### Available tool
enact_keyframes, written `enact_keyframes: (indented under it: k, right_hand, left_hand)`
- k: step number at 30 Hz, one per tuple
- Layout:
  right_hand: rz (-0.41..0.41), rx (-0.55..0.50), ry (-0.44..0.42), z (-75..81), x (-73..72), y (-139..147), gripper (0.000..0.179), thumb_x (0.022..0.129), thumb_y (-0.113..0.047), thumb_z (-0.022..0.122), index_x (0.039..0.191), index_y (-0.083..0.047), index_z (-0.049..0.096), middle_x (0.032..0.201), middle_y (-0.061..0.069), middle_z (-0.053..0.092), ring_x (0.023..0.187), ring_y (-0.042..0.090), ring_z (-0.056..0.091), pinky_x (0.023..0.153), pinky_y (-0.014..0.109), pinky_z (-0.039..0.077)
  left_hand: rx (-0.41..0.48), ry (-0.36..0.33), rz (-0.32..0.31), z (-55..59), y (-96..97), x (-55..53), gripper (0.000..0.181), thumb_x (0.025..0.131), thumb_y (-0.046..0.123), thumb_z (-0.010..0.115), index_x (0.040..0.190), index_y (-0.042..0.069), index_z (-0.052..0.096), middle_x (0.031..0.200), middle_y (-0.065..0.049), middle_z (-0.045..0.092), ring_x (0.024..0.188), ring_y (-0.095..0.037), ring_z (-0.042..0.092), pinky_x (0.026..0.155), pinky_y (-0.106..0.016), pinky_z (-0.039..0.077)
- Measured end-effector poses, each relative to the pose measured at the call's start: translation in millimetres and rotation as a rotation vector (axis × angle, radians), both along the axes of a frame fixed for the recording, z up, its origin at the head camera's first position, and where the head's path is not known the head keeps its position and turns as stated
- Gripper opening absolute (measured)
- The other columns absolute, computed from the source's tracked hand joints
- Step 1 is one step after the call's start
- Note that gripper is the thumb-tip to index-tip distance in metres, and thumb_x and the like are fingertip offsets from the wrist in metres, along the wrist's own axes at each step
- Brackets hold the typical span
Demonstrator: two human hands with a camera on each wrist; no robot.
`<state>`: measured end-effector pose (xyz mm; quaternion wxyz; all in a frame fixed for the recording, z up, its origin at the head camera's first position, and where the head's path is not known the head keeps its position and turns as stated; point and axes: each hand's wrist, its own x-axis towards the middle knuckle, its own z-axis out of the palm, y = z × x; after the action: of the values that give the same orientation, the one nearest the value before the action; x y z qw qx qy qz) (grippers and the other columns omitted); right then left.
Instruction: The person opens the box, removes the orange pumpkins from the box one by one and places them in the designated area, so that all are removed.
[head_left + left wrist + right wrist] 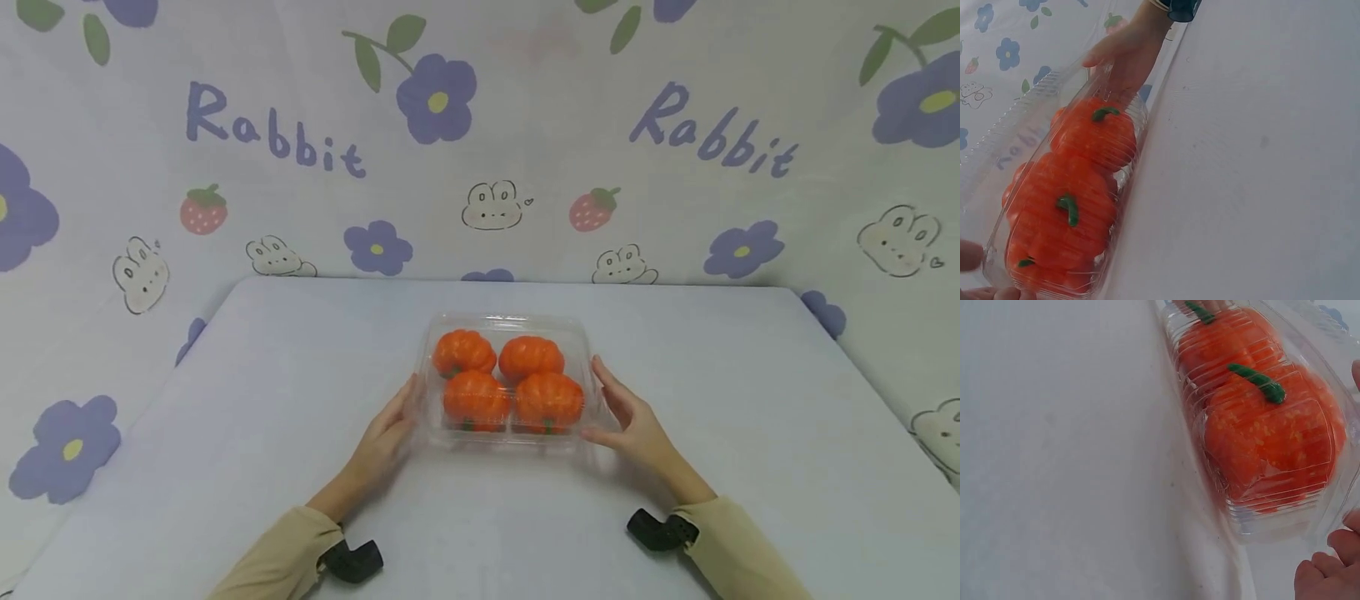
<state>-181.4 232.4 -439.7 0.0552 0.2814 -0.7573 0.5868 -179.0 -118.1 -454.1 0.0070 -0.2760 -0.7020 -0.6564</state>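
Note:
A clear plastic clamshell box (510, 322) holds several small orange pumpkins (532, 358), ribbed and with green stems. In the head view it is near the middle of the table, between both hands. My left hand (386, 433) grips the box's left side, its thumb and fingertips showing at the lower left corner of the left wrist view. On the opposite side, my right hand (637, 421) grips the right edge, thumb near the front corner and fingers farther back. Through the ridged plastic, one pumpkin (1272, 437) fills much of the right wrist view. Some fingertips are hidden by the box.
A white-covered table (262, 375) spreads around the box. Behind it hangs a cloth (540, 108) printed with flowers, rabbits and strawberries. Black devices (352, 561) are worn at both wrists, by the beige sleeves (288, 546).

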Motion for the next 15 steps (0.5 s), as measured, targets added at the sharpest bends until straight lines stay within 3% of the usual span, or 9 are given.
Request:
enact_keyframes:
  k: [4, 8, 12, 15]
  right_hand:
    - [-0.004, 0.006, 0.012, 1.4, -0.2, -0.3, 0.087, 0.068, 0.014, 0.069, 0.138, 0.007, 0.02, 0.143, 0.024, 0.013, 0.132, 0.027, 0.01, 0.101, 0.014, 0.018]
    - [-0.029, 0.015, 0.005, 5.4, -1.6, 3.2, 0.083, 0.07, 0.013, 0.067, 0.139, 0.005, 0.021, 0.143, 0.023, 0.015, 0.132, 0.029, 0.01, 0.101, 0.014, 0.017]
    - [-0.039, 0.005, -0.004, 11.4, -5.3, 7.6, 0.078, 0.075, 0.013, 0.063, 0.14, 0.003, 0.022, 0.144, 0.021, 0.015, 0.132, 0.027, 0.008, 0.101, 0.015, 0.018]
    - [-0.035, -0.007, -0.003, 14.9, -7.5, 8.6, 0.075, 0.076, 0.012, 0.062, 0.14, 0.001, 0.023, 0.145, 0.018, 0.016, 0.133, 0.02, 0.012, 0.101, 0.015, 0.019]
  left_hand:
    - [0.023, -0.02, -0.052, 0.2, -1.5, 1.8, 0.071, 0.08, -0.017, 0.052, 0.137, -0.013, 0.01, 0.142, -0.028, 0.011, 0.128, -0.04, 0.012, 0.101, -0.021, 0.021]
    - [0.001, -0.097, -0.038, 1.3, -0.8, 3.0, 0.085, 0.074, -0.013, 0.065, 0.139, -0.008, 0.011, 0.143, -0.022, 0.014, 0.129, -0.035, 0.016, 0.102, -0.028, 0.02]
    - [0.034, -0.14, -0.029, 2.7, 1.2, 2.3, 0.085, 0.073, -0.012, 0.066, 0.139, -0.007, 0.014, 0.142, -0.023, 0.017, 0.129, -0.034, 0.018, 0.103, -0.033, 0.02]
    - [0.063, -0.123, -0.042, 3.2, 1.9, 1.6, 0.083, 0.074, -0.016, 0.063, 0.139, -0.008, 0.013, 0.141, -0.025, 0.016, 0.129, -0.035, 0.017, 0.102, -0.03, 0.02]
